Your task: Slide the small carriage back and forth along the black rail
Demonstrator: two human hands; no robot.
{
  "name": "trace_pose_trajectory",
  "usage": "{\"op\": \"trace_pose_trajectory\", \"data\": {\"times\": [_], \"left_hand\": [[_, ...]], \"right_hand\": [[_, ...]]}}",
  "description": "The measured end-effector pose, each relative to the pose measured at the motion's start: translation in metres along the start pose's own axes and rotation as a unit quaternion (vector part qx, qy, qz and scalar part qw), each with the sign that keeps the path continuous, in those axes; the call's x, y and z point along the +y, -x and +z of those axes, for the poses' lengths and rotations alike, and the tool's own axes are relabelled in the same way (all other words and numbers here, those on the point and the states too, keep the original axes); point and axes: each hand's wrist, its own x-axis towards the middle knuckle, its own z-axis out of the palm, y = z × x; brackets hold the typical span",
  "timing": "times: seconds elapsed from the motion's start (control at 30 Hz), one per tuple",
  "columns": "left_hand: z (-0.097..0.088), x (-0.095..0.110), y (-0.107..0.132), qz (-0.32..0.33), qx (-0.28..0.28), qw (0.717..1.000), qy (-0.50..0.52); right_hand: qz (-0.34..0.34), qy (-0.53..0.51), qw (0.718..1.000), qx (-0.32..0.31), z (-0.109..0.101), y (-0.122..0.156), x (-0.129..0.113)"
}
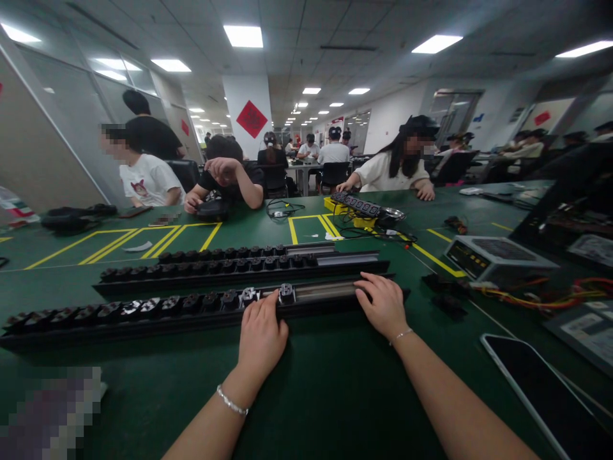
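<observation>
Green tabletop [325, 396] broad before black rail [211, 319], left hand [261, 338] and right hand [384, 306] half-curled at its edge, grip unclear.

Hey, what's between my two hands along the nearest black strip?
In the head view, one black socket sits by your left hand; then the strip's silver channel runs to your right hand, with no other socket visible.
</observation>
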Motion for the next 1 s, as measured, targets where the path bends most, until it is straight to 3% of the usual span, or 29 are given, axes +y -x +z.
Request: {"op": "trace_pose_trajectory", "data": {"times": [0.43,0.63,1.0], "left_hand": [[0.0011,-0.0021,-0.001,0.019,-0.001,1.0,0.001],[0.0039,-0.0041,-0.0013,0.025,0.014,1.0,0.001],[0.0011,-0.0028,-0.0004,0.008,-0.006,1.0,0.017]], "right_hand": [[0.05,-0.031,0.998,0.034,0.0,-0.0047,-0.0079],[0.046,-0.04,0.997,0.039,-0.0005,-0.006,-0.0081],[0.023,-0.041,0.999,0.027,-0.0026,-0.0027,-0.0052]]}}
